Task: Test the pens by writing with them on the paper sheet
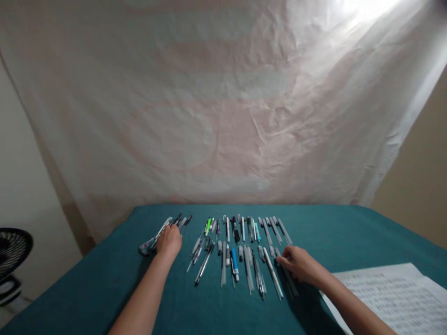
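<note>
My left hand (169,241) rests over a loose pile of pens (184,223) at the left of the group. Its back faces me, and the fingertips are hidden among the pens. On the right, my right hand (297,264) has its thumb and fingers pinched at the upper part of a clear pen barrel (291,283). Between the hands, pens and pen parts lie in two rough rows. They include a bright green pen (208,226), a blue-and-white pen (234,265), a black pen (235,230), a white pen (273,273) and a clear pen with dark ends (204,264).
A dark green cloth (84,291) covers the table. Sheets of paper with rows of writing (391,293) lie at the right front, under my right forearm. A black fan (14,251) stands beyond the left edge. A pale sheet (223,116) hangs behind the table.
</note>
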The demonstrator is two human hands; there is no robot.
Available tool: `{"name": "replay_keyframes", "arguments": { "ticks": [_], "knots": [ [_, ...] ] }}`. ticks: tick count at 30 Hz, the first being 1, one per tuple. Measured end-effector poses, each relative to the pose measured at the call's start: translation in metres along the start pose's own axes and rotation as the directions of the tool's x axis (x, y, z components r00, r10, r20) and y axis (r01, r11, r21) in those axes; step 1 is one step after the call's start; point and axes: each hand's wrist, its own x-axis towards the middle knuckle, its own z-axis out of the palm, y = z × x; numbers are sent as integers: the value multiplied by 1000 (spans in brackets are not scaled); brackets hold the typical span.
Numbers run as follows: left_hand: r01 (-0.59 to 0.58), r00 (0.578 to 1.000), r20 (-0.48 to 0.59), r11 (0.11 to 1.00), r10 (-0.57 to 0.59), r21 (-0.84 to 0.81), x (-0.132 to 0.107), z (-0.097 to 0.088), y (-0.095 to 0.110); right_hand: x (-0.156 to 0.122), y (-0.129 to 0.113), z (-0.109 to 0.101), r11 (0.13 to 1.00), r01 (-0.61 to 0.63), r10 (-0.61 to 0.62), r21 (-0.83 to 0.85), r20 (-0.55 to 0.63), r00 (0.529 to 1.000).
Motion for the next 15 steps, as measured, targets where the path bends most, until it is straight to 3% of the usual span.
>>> {"name": "replay_keyframes", "arguments": {
  "ticks": [9, 15],
  "knots": [
    [-40, 999, -17, 993, 42, 108, -3, 18, -2, -2, -2, 5, 999, -4, 4, -38, -7, 1000],
    [-42, 999, 35, 998, 40, 53, -5, 16, 3, -3, -5, 1, 998, -31, 30, 47, 30, 999]
  ]
}}
